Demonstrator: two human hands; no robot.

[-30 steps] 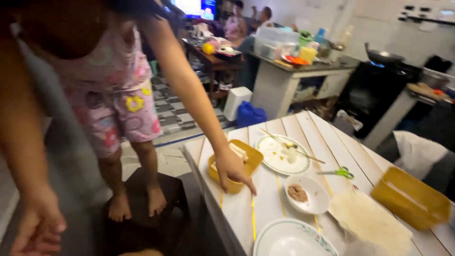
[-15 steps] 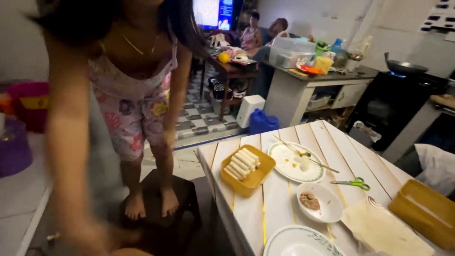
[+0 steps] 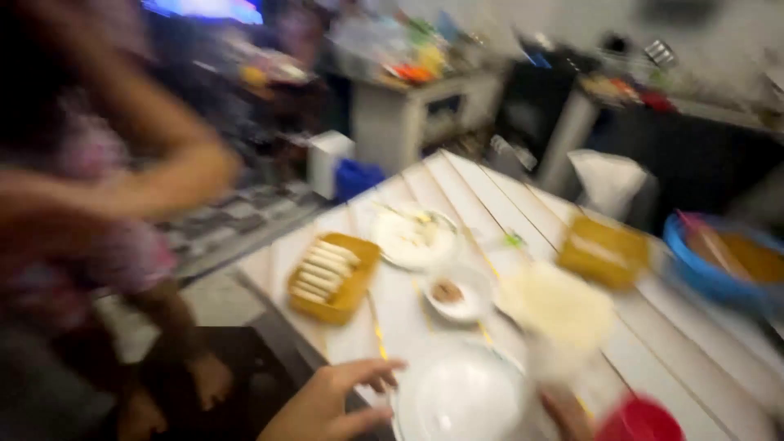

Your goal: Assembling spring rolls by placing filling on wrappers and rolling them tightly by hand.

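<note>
Since the earlier frame the view has swung right and down along the white slatted table (image 3: 702,343), so a blue basin (image 3: 719,265) now shows at the table's right edge, and the wearer's left hand (image 3: 331,402) has come into sight at the near edge. The other person (image 3: 106,212) on the left, in a pink flowered garment, stands beside the table's left edge, an arm blurred across the view. The whole picture is smeared by motion. On the table, going down in size: the blue basin with something orange-brown inside; an empty white plate (image 3: 457,396) at the near edge; a pale stack of thin round wrappers (image 3: 559,304) just behind it toward the middle; a white plate (image 3: 415,238) farther back; a yellow tray (image 3: 335,276) of pale rolls near the left edge; a second yellow container (image 3: 603,251) toward the right; and a small white bowl (image 3: 459,294) with a brown filling between the 2 plates. The left hand lies open, fingers spread, its fingertips just beside the empty plate's left rim, gripping nothing. The right hand (image 3: 565,412) shows only as a sliver at the bottom edge beside a red round thing (image 3: 641,420); I cannot tell its grip.
</note>
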